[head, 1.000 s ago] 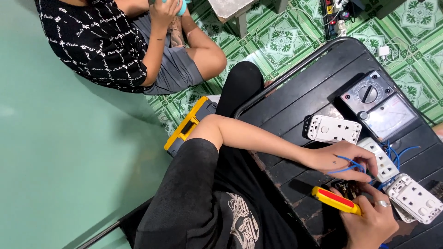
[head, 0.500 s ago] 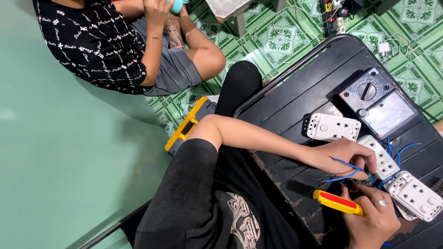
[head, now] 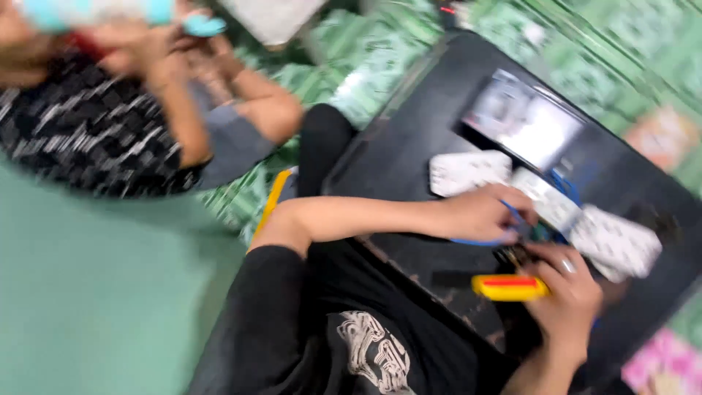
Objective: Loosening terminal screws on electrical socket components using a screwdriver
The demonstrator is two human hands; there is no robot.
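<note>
Two hands over black table: left hand pinching blue wire, right hand clamped on yellow tool.

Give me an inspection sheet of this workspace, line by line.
Surface: dark slatted table, picture blurred.
Job's things: yellow tool with a red stripe in the right hand; blue wire at the left hand.
Clutter: three white switch plates, a grey meter.
Hands: both close together over small parts.
Cables: blue wires only.
Surroundings: green patterned floor tiles; another person sitting nearby.
</note>
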